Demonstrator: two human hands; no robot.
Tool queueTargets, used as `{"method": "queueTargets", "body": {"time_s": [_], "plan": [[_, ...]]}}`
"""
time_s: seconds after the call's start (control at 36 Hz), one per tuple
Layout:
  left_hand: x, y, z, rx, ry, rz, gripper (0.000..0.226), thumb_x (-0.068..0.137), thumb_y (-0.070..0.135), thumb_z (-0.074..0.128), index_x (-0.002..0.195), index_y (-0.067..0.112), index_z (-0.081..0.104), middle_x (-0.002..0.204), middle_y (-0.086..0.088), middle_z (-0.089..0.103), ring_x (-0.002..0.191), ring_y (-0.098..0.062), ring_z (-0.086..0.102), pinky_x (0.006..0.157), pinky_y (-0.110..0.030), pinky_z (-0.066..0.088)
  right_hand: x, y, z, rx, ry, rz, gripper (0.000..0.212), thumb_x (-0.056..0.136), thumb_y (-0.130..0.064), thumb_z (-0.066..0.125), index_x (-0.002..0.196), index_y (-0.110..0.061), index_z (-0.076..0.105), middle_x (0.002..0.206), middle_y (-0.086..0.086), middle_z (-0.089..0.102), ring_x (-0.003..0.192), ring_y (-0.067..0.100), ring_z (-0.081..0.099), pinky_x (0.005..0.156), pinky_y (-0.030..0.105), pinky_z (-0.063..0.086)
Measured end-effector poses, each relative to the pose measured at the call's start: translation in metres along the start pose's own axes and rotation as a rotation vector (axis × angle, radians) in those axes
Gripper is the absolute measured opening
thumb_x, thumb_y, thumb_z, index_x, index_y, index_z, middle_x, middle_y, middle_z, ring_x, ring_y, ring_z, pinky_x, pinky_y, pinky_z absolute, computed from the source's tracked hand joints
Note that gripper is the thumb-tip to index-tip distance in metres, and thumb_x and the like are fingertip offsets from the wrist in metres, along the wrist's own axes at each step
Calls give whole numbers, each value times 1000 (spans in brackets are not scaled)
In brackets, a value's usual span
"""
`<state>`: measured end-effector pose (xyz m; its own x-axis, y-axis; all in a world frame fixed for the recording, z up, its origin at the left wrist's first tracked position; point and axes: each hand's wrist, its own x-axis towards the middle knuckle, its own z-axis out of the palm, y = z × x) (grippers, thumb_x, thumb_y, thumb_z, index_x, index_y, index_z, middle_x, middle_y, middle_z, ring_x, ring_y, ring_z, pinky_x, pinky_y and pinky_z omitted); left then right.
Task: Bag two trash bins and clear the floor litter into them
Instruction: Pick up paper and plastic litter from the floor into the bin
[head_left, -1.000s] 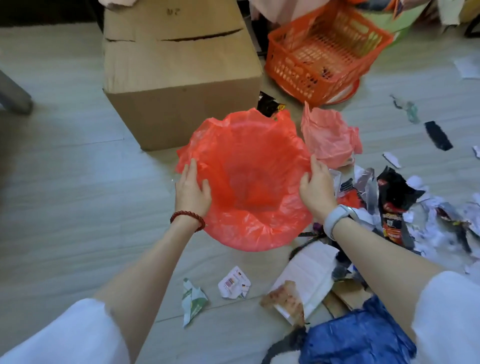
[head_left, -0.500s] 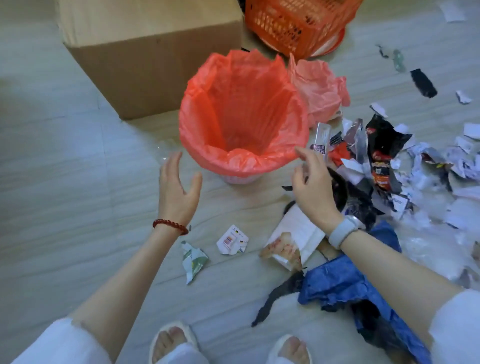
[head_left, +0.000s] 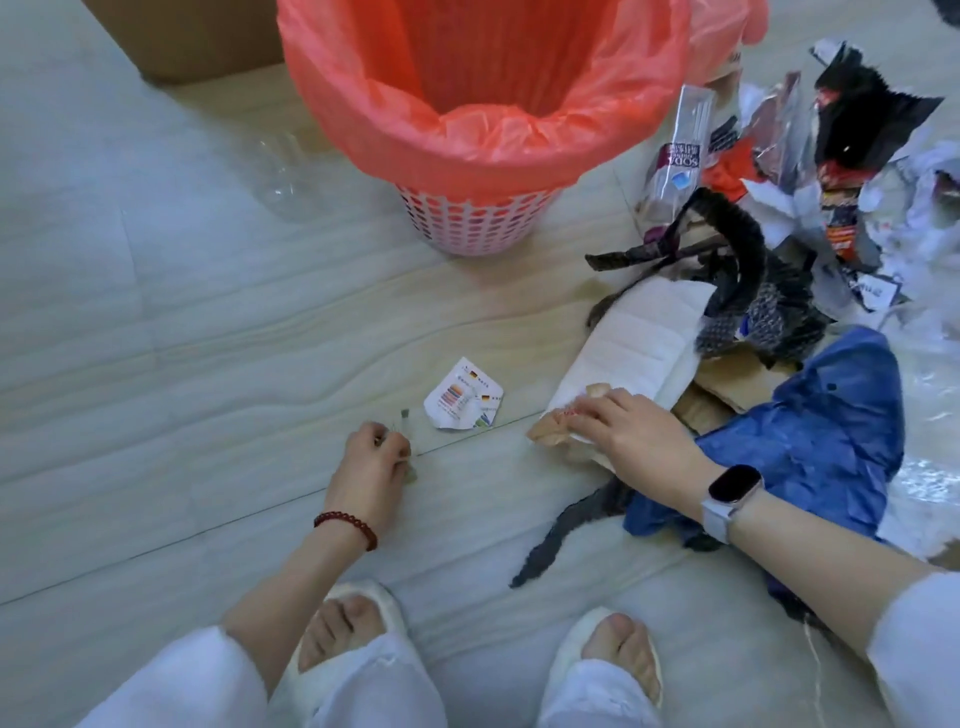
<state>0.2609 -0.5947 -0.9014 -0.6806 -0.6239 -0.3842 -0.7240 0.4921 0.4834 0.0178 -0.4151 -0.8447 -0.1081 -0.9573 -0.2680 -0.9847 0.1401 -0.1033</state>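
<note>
A pink lattice bin (head_left: 478, 218) stands on the floor, lined with a red bag (head_left: 395, 119) folded over its rim. My left hand (head_left: 371, 460) is down on the floor in front of it, fingers curled round a small green-white paper scrap (head_left: 406, 417) that is mostly hidden. My right hand (head_left: 634, 434) grips the near end of a white paper wrapper (head_left: 639, 338) with a brown patch. A torn barcode label (head_left: 462, 397) lies between my hands. Another crumpled red bag (head_left: 727, 26) peeks from behind the bin.
A heap of litter (head_left: 857, 156) with wrappers, torn paper and black scraps fills the right side. A crumpled blue bag (head_left: 821, 441) lies under my right wrist. A cardboard box (head_left: 208, 36) stands at the back left, a clear plastic bottle (head_left: 280, 176) beside the bin. My slippered feet (head_left: 358, 629) are below.
Both hands left the bag's rim and dropped to the floor. The left closed on the green-white scrap, the right on the white wrapper. The view tilted down and closer.
</note>
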Motion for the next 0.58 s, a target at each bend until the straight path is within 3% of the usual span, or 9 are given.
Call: {"method": "queueTargets", "body": {"time_s": [0.06,0.11,0.17,0.25,0.33,0.39,0.44,0.53,0.58], "plan": [[7,5,-5,-50,12,47,9,81,-1,53,88,3,56,95,-12,47,74,-32,51,64,-34,44,2,3,-6,56,63,-44,41,58,-6,80,96,-18,71,92,-1,70,78,23,64,63,30,45],[18,17,-10,-85,62,89,21,81,-6,49,99,0,56,101,-17,50,79,-35,54,67,-36,45,3,3,-17,131,25,-40,26,78,-17,60,103,-20,69,92,-4,71,81,21,65,66,32,48],[29,33,-15,-110,119,141,37,79,-8,45,114,1,53,108,-18,49,86,-33,54,70,-37,47,4,2,-31,320,-42,38,38,88,-28,38,112,-19,66,98,-2,71,91,21,64,76,36,49],[46,48,-11,-59,114,237,50,76,4,53,126,11,51,119,-12,46,95,-24,47,68,-34,47,0,5,-40,540,-9,167,32,93,-15,42,118,-14,62,109,3,69,103,21,62,89,35,48],[62,53,3,172,72,410,63,58,0,77,117,7,58,123,-8,51,90,-28,44,47,-31,50,-6,4,-37,678,131,301,34,88,-3,43,116,-12,61,103,8,67,98,22,60,83,34,49],[67,55,12,275,50,462,48,66,10,66,113,6,59,125,-7,56,90,-32,48,55,-36,53,-10,0,-31,553,248,239,33,80,-7,45,109,-14,59,85,8,63,82,16,54,67,27,44],[68,51,16,353,7,478,44,78,34,51,115,11,58,133,-3,53,108,-35,46,73,-43,50,-16,-10,-20,294,201,60,34,75,-12,43,107,-20,50,74,2,54,71,15,45,55,26,37],[69,38,23,431,-66,554,71,68,53,69,126,18,50,140,-5,45,125,-34,25,91,-53,41,-30,-28,1,70,39,-158,41,82,-40,43,120,-23,46,79,-4,49,69,13,45,58,26,42],[70,33,26,403,-72,558,75,64,49,76,126,21,45,140,-9,45,127,-36,27,96,-55,36,-38,-36,18,-34,-30,-221,67,74,-59,52,128,-21,44,83,-4,50,71,14,47,62,27,43]]}}
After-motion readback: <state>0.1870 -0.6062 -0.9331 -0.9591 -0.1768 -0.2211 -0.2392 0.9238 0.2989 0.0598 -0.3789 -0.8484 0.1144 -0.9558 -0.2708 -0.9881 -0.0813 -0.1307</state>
